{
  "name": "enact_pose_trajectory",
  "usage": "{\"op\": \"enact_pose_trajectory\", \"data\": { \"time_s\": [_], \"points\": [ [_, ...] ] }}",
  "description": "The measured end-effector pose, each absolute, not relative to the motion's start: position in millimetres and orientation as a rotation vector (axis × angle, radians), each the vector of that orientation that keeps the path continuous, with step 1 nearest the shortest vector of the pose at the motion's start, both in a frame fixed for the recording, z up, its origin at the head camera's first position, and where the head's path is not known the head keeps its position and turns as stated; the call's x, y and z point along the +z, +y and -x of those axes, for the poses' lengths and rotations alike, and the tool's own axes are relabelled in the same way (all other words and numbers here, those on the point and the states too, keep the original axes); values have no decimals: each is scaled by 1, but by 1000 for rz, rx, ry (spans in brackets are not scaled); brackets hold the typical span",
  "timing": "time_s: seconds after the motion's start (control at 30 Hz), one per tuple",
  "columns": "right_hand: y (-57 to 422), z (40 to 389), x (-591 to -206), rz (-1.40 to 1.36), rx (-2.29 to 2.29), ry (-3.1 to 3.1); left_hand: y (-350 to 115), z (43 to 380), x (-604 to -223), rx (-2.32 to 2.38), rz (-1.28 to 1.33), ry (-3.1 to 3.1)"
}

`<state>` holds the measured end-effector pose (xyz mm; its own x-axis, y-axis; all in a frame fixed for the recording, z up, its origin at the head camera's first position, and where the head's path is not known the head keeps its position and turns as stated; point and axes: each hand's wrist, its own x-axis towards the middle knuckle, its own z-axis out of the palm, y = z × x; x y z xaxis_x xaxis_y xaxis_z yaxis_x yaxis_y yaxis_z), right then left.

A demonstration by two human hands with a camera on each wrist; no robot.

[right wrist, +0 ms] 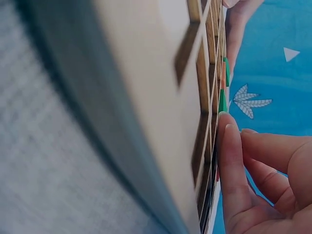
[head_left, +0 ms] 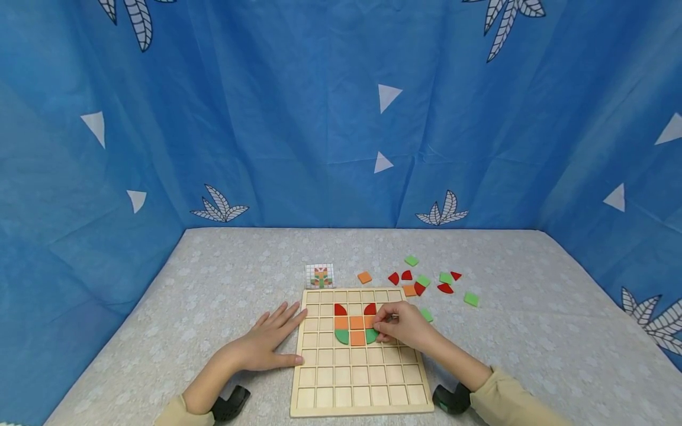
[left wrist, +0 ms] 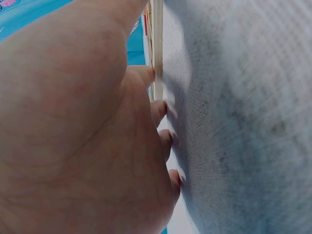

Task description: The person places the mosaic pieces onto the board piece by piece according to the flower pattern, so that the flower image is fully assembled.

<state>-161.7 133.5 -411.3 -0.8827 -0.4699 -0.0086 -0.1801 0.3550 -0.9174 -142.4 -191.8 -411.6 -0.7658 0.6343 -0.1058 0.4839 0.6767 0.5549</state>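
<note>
One spread left hand (head_left: 267,343), mine, touches pale wooden grid board (head_left: 360,375); my bent-fingered right hand (head_left: 403,325) touches green quarter-circle tile (head_left: 370,337), pinch unclear.

Left hand (head_left: 266,343) spread, fingers toward the table's (head_left: 250,254) far edge. Right hand (head_left: 403,324) angled toward left edge, fingers bent, tips close.

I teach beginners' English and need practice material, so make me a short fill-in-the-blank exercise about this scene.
1. In the head view, the person's left hand touches the pale wooden grid board along its ____ edge.
2. The two curved pieces just beyond the row of flat orange square pieces are ____.
3. The fabric curtain printed with white triangles is mainly ____.

Missing words: left; red; blue.
</note>
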Motion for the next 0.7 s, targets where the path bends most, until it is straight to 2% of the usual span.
{"op": "enact_pose_trajectory", "data": {
  "time_s": [0.33,0.7],
  "points": [
    [140,167,-402,486,-1548,2361,-194,143,-419,750,-911,2618],
    [187,195,-387,342,-1553,2507,-193,145,-416,716,-894,2604]
  ]
}}
